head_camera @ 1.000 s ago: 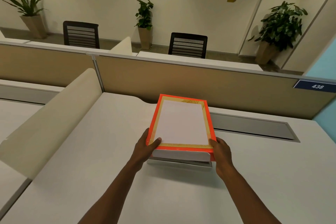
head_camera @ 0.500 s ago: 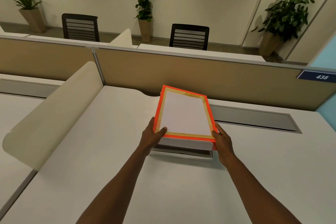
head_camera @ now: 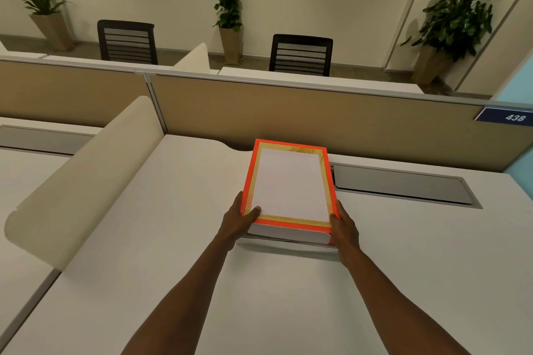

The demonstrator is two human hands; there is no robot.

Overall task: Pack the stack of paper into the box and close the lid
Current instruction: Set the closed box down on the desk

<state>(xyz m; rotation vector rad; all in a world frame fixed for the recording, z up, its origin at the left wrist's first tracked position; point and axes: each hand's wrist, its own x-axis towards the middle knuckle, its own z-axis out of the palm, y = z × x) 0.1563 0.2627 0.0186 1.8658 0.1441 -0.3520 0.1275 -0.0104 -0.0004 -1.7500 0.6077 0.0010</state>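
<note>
Box [head_camera: 289,185] now straighter, partition [head_camera: 317,118] behind.

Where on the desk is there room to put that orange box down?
Bare desk lies between the curved divider and the left hand. More lies right of the right hand, below the grey cable tray. The box fills the middle.

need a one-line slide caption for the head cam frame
Both hands, left hand and right hand, grip the near corners of an orange-edged box on a white desk.
</note>
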